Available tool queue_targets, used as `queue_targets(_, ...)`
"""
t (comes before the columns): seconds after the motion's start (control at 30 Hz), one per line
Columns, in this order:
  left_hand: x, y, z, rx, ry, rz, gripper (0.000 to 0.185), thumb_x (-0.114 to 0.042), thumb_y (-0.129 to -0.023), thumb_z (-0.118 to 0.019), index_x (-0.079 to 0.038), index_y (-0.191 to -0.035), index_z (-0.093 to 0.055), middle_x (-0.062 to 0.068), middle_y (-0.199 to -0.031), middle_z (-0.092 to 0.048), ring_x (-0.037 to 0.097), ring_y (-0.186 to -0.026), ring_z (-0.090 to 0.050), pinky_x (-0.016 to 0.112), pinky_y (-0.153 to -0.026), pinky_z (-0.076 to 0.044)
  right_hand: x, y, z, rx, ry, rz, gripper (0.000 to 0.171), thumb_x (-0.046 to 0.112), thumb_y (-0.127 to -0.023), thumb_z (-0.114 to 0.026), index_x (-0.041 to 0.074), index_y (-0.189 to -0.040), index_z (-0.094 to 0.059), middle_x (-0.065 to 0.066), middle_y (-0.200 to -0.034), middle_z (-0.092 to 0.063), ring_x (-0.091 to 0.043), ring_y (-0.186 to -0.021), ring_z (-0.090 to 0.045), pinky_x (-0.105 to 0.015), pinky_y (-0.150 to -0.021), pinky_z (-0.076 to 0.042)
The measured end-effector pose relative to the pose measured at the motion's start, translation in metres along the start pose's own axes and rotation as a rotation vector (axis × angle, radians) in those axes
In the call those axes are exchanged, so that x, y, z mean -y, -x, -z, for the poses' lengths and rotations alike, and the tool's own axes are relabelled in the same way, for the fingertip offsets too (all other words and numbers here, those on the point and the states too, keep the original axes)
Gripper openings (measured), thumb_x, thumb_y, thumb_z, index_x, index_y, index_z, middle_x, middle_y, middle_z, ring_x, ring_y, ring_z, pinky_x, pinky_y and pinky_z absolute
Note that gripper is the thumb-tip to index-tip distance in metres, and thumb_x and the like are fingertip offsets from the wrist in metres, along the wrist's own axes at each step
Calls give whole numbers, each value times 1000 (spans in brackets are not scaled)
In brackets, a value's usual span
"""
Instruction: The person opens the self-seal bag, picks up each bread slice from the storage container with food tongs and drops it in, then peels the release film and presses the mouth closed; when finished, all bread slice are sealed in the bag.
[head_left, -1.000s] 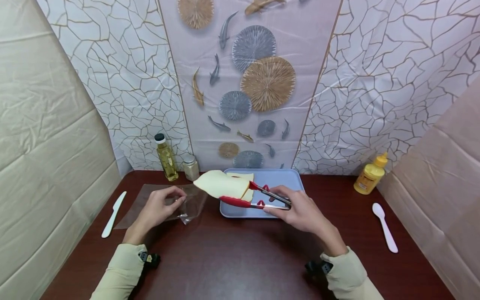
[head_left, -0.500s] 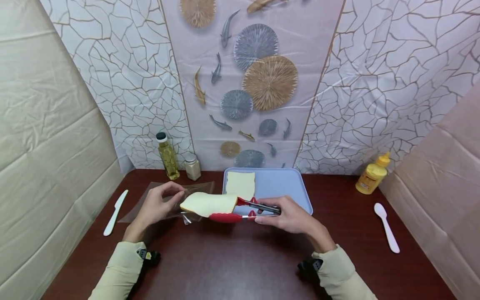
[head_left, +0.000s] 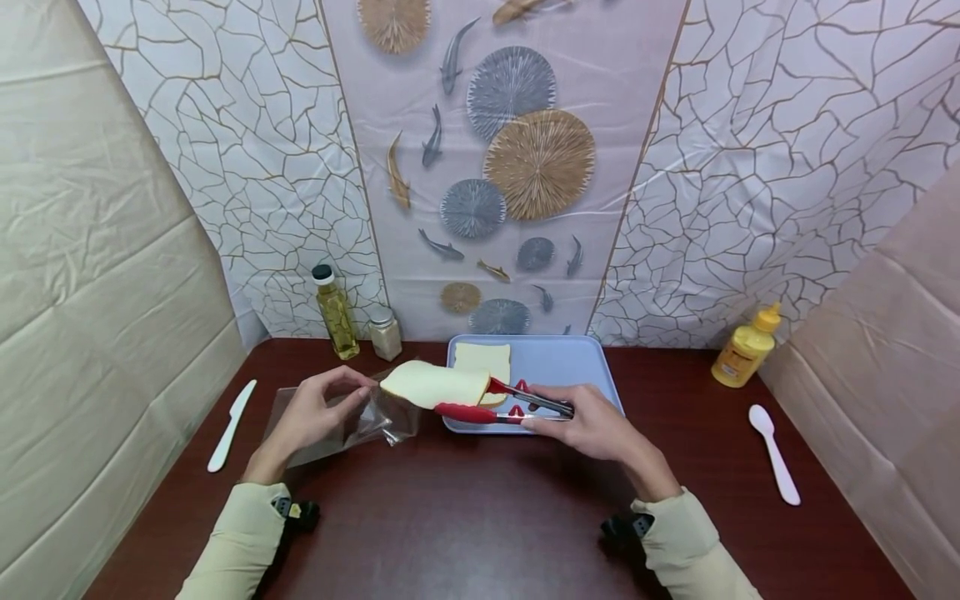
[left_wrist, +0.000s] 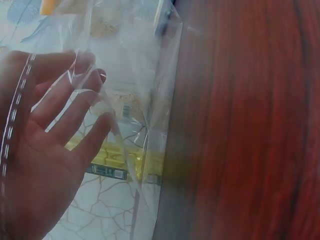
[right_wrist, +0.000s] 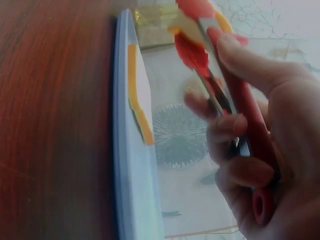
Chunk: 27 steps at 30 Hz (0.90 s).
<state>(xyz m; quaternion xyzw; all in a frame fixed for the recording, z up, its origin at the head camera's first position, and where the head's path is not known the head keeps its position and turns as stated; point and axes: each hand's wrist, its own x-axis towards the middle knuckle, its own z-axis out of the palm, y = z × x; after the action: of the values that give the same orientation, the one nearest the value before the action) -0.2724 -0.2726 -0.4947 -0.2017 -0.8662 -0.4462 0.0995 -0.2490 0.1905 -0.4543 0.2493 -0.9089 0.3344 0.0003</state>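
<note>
We see a right hand (head_left: 596, 423), lower right of centre, wrapped around red-tipped tongs (head_left: 467, 413) that hold a bread slice (head_left: 435, 386) aloft at the centre. At centre left, a left hand (head_left: 309, 410) pinches a clear plastic bag (head_left: 322, 448) just beside it. Beyond, a second slice (head_left: 482, 358) lies on a blue tray (head_left: 573, 367); a yellow squeeze bottle (head_left: 742, 357) stands at right.

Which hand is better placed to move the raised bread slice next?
Right, most likely: the right hand grips the tongs that hold the raised bread slice, while the left hand holds the clear bag.
</note>
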Motion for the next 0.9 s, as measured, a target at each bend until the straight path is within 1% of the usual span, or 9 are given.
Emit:
queue_targets(0.1,0,0,0,2,17,2,12,-21,-105,-75,-26,-115,-76,-6,-116,-81,10,-108,-77,27,-94,-62,4,1,2,-44,113,2,67,59,-94,-80,23,-148,-68,-2,-96,-81,-11,-75,-59,-27,-64,-46)
queue_targets(0.13,0,-1,0,-6,14,-1,12,-21,-105,-75,-26,-115,-77,-6,-116,-81,10,-108,-77,26,-94,-61,7,2,3,-62,154,7,66,59,-94,-81,23,-148,-68,-2,-91,-80,-11,-71,-56,-28,-62,-45)
queue_targets(0.2,-1,-2,0,-27,4,-4,12,-22,-104,-76,-25,-116,-77,-6,-115,-81,10,-108,-77,25,-93,-61,13,3,3,-87,231,24,64,58,-93,-81,24,-147,-70,-2,-89,-80,-11,-70,-60,-30,-61,-48)
queue_targets(0.3,-1,-2,0,-51,-28,-5,12,-24,-104,-75,-26,-117,-77,-7,-114,-80,10,-109,-76,31,-94,-62,22,5,1,-115,328,74,61,57,-94,-81,26,-145,-71,-6,-123,-82,-20,-96,-77,-41,-75,-61)
queue_targets(0.37,-2,-2,0,-57,-38,-4,13,-25,-105,-75,-26,-117,-77,-7,-115,-80,9,-109,-76,37,-96,-63,27,6,-1,-121,372,110,60,56,-94,-81,25,-145,-72,-3,-133,-79,-23,-111,-79,-46,-85,-64)
queue_targets(0.43,-3,-2,0,-58,-43,0,12,-25,-105,-75,-27,-117,-77,-8,-115,-80,8,-111,-75,44,-99,-63,32,7,-3,-126,411,142,58,56,-95,-80,25,-143,-73,0,-131,-79,-24,-109,-80,-47,-82,-64)
queue_targets(0.53,-4,-2,-1,-56,-39,-1,12,-24,-104,-76,-27,-116,-77,-8,-115,-80,9,-112,-75,49,-102,-61,39,10,-5,-140,452,177,57,55,-94,-82,25,-142,-73,2,-128,-81,-24,-100,-81,-45,-72,-63)
queue_targets(0.77,-6,-3,-3,-55,-55,1,12,-24,-104,-77,-27,-115,-77,-9,-113,-80,11,-111,-75,49,-103,-61,49,13,-3,-198,541,207,58,56,-93,-82,28,-143,-72,2,-126,-81,-18,-70,-73,-32,-53,-48)
queue_targets(0.9,-6,-3,-3,-71,-51,5,12,-24,-104,-77,-27,-115,-77,-8,-113,-81,13,-109,-76,49,-100,-62,54,15,-1,-208,557,220,58,56,-92,-83,29,-142,-73,3,-126,-82,-16,-65,-70,-30,-51,-45)
